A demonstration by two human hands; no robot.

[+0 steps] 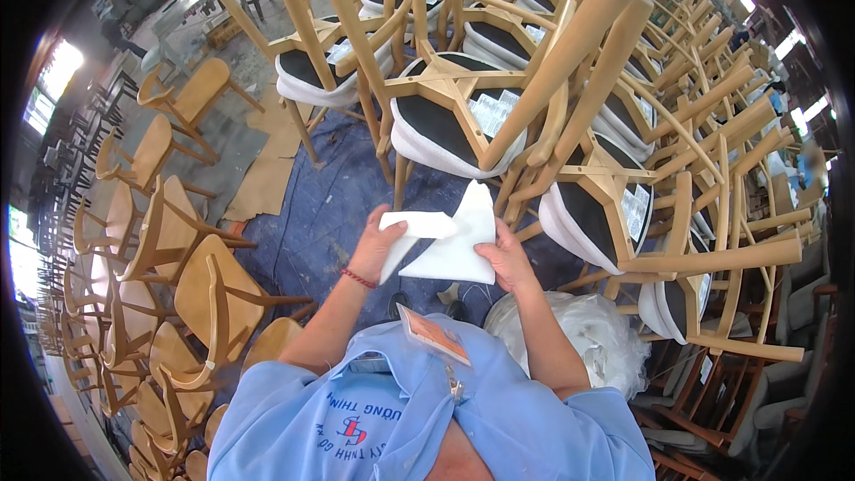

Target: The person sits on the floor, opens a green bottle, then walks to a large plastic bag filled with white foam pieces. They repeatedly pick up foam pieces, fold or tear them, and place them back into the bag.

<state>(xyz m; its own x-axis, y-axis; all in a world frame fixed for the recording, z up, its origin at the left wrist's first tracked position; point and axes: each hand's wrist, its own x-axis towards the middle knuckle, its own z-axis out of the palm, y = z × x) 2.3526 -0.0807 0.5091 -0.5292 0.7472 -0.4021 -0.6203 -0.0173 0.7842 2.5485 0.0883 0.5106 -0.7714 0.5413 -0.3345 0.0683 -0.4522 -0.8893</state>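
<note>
A white, soft-looking foam sheet (pixel 456 254) is stretched between my hands in front of my chest, folded and creased. Whether it is one piece or two overlapping ones, I cannot tell. My left hand (pixel 378 248) grips its left part, a red bead bracelet on that wrist. On the other side, my right hand (pixel 506 258) pinches the right edge with the thumb on top. Just beyond the sheet, an upturned wooden chair (pixel 463 67) shows a black seat underside, a white-covered seat edge and a printed label.
More upturned chairs (pixel 606 200) are stacked ahead and to the right, legs sticking up. Bare wooden chairs (pixel 214 298) stand in rows at left. Blue sheeting (pixel 312 187) and brown cardboard (pixel 272 160) cover the floor. A bundle of clear-white plastic wrap (pixel 579 338) lies beside my right arm.
</note>
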